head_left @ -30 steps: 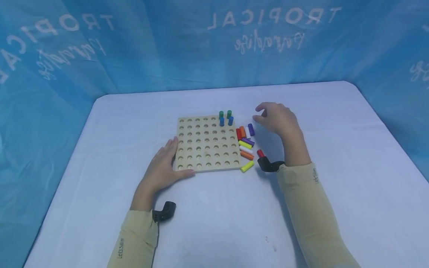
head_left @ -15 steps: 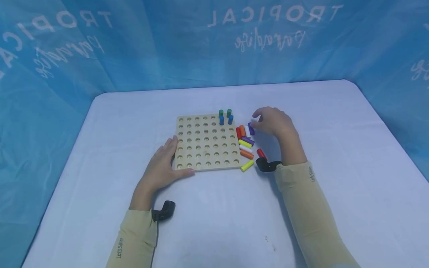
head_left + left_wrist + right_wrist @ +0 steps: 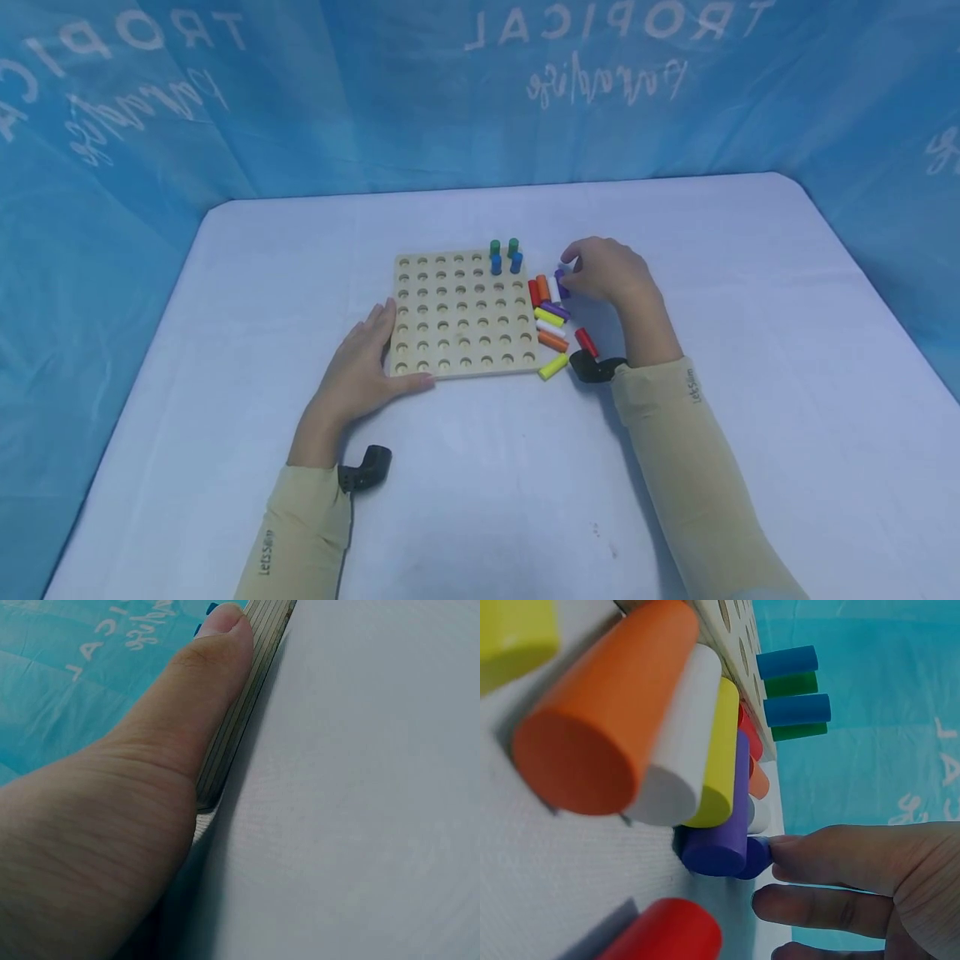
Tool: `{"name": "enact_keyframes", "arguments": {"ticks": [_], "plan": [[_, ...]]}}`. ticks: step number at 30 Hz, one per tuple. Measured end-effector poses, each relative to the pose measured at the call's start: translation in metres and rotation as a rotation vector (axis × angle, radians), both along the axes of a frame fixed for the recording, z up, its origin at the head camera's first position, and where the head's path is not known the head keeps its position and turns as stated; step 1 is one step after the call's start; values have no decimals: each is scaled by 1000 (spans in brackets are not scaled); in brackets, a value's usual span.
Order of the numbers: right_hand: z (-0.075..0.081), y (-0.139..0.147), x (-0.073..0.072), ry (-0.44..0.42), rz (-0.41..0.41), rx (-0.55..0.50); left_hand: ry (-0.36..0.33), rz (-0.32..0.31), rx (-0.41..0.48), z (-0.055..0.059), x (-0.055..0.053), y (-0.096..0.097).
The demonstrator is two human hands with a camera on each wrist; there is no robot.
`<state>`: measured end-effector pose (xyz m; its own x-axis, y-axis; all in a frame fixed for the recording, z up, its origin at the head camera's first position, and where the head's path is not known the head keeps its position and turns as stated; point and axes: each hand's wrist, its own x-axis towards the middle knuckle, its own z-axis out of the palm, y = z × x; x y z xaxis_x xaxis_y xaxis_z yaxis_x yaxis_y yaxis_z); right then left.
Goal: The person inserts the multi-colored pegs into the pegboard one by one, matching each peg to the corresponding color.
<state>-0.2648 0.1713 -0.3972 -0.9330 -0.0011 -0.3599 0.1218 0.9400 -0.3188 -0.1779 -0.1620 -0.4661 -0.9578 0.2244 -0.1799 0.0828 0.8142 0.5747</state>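
A square wooden pegboard (image 3: 453, 321) with rows of holes lies on the table. My left hand (image 3: 357, 372) rests along its left side, fingers spread, thumb on the front edge. In the left wrist view that thumb (image 3: 202, 671) lies along the layered board edge. Two green pegs (image 3: 504, 248) and two blue pegs (image 3: 506, 264) stand in its far right corner. My right hand (image 3: 609, 271) is bent over a purple peg (image 3: 754, 860) right of the board. Its thumb touches that peg; I cannot tell whether the fingers pinch it.
Loose pegs lie along the board's right side: a red peg (image 3: 534, 292), an orange peg (image 3: 553, 342), a white peg (image 3: 551, 328) and several others. A yellow peg (image 3: 553, 367) and another red peg (image 3: 587, 342) lie nearer. Blue printed curtain (image 3: 480, 125) hangs behind the white table (image 3: 487, 492).
My right hand has moved left and down onto the purple peg, its thumb now at it. The left hand has stayed at the board. The whole head view has shifted slightly.
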Motion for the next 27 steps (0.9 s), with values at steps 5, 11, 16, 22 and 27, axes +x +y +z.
{"name": "enact_keyframes", "arguments": {"ticks": [5, 11, 16, 22, 27], "plan": [[0, 0, 0, -3, 3, 12, -6, 9, -4, 1, -1, 1], [1, -1, 0, -15, -18, 21, -12, 11, -2, 0, -1, 0], [2, -2, 0, -25, -14, 36, -13, 7, -4, 0, -1, 0], [0, -2, 1, -32, -4, 47, -9, 5, -4, 1, -1, 0], [-2, -3, 0, -25, -3, 50, -5, 4, -2, 0, -1, 0]]}}
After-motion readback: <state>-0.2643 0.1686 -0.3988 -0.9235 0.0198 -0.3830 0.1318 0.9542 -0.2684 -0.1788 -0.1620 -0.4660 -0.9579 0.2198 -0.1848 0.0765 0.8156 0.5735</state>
